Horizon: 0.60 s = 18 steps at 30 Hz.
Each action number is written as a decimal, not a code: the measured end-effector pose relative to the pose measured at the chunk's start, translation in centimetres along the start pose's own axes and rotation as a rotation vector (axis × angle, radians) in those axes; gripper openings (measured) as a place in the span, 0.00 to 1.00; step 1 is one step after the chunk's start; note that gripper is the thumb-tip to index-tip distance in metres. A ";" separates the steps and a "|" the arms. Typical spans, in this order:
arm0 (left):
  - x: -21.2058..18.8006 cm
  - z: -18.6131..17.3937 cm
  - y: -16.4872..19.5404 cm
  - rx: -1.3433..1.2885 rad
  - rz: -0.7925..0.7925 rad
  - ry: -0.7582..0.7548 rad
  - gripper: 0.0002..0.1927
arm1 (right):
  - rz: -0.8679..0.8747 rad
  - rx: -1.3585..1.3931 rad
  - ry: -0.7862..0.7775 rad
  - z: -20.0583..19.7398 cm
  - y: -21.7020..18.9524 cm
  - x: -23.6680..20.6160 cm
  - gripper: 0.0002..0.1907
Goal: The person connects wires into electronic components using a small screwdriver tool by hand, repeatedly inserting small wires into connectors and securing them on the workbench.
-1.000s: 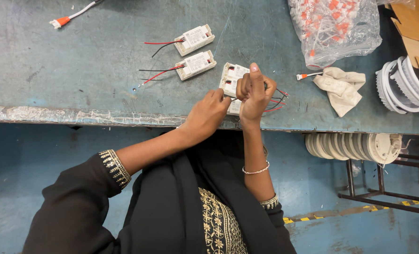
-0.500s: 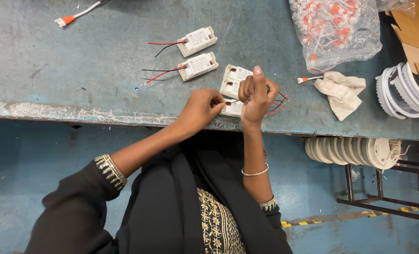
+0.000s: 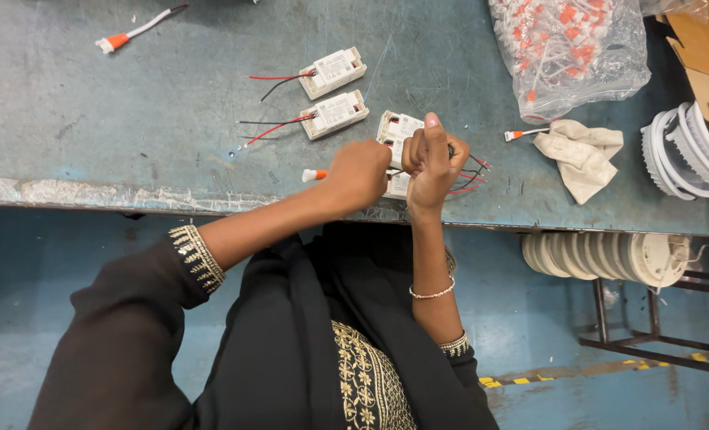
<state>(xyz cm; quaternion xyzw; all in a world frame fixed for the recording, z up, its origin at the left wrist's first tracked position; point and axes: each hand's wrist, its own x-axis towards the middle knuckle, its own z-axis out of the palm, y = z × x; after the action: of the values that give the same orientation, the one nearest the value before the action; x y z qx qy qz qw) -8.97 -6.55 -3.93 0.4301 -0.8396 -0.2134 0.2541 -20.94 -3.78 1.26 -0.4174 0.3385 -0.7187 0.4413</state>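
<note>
My left hand (image 3: 360,173) is closed around a white connector lead whose orange tip (image 3: 314,174) sticks out to its left. Touching it on the right, my right hand (image 3: 434,158) is fisted with the thumb up, pinching thin red and black wires (image 3: 472,173) that fan out to its right. Both hands hover over white driver boxes (image 3: 396,127) near the bench's front edge; the boxes are partly hidden by the hands. Two more white driver boxes (image 3: 334,72) (image 3: 337,113) with red and black leads lie just behind, to the left.
A clear bag of orange-tipped connectors (image 3: 569,48) lies at the back right of the blue-grey bench (image 3: 131,119). Near it are a beige cloth (image 3: 581,155), a loose connector (image 3: 521,134) and white rings (image 3: 685,155). Another connector lead (image 3: 127,33) lies far left. Stacked white discs (image 3: 609,256) sit below the bench.
My left hand has shifted slightly left, and the connector's orange tip now shows beside it. My right hand has kept its place, still fisted on the wires.
</note>
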 end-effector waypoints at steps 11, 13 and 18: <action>-0.4 1.7 1.8 0.067 -0.053 -0.076 0.04 | 0.048 0.126 0.107 -2.8 0.4 0.6 0.28; -0.7 1.1 1.9 0.021 -0.032 -0.059 0.04 | 0.045 0.093 0.105 -2.9 0.6 0.5 0.28; -1.8 -1.1 2.3 -0.100 -0.013 -0.070 0.06 | 0.038 0.090 0.090 -2.7 0.2 -0.1 0.28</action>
<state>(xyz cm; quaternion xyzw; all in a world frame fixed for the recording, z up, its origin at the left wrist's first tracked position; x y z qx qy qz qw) -8.80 -3.93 -2.16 0.4145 -0.8334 -0.2715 0.2446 -23.31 -3.49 -0.09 -0.3580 0.3331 -0.7426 0.4576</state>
